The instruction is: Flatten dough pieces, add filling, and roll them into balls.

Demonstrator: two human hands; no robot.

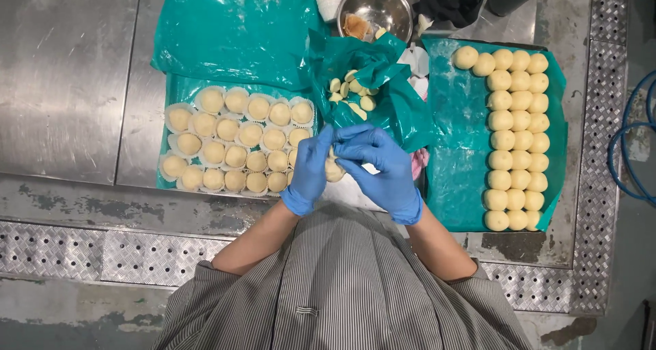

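Note:
Both my hands wear blue gloves and meet at the middle of the table. My left hand and my right hand are closed together around a pale dough ball, which shows between the fingers. Just beyond the hands, a crumpled teal plastic sheet holds several small pale filling pieces. To the left, a tray lined with teal plastic carries several rows of dough balls in white paper cups. To the right, another teal-lined tray holds plain dough balls in columns.
A metal bowl with a brownish lump stands at the far edge, with a small white cup beside it. A folded teal sheet lies at the back left. The steel tabletop extends left; blue hoses hang at the right.

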